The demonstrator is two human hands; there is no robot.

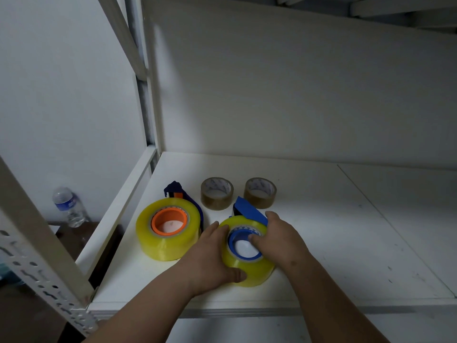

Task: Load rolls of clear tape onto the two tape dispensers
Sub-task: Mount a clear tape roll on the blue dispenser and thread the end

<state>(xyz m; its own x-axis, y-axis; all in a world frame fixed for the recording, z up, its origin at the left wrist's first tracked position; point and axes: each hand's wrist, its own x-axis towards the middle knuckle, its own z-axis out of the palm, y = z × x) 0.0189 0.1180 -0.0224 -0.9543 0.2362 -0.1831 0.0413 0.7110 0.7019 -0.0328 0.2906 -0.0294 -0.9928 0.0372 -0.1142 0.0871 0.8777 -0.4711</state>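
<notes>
White shelf [321, 231], lower centre of frame: 2 large yellowish clear tape rolls lie flat. The left roll [168, 229] sits on an orange hub, with the dark blue dispenser [176, 190] projecting behind it. The right roll [247, 253] sits on a blue hub; its blue dispenser [247, 209] shows above. The left hand [212, 256] grips this roll's left side, fingers and thumb curled around it. The right hand [279, 236] rests on its right side, fingers curled over the top and onto the hub. 2 small brown rolls [217, 193] [260, 193] stand behind, touching nothing. A water bottle [69, 206] stands at middle left; its blue label is unreadable. Core printing is illegible.
</notes>
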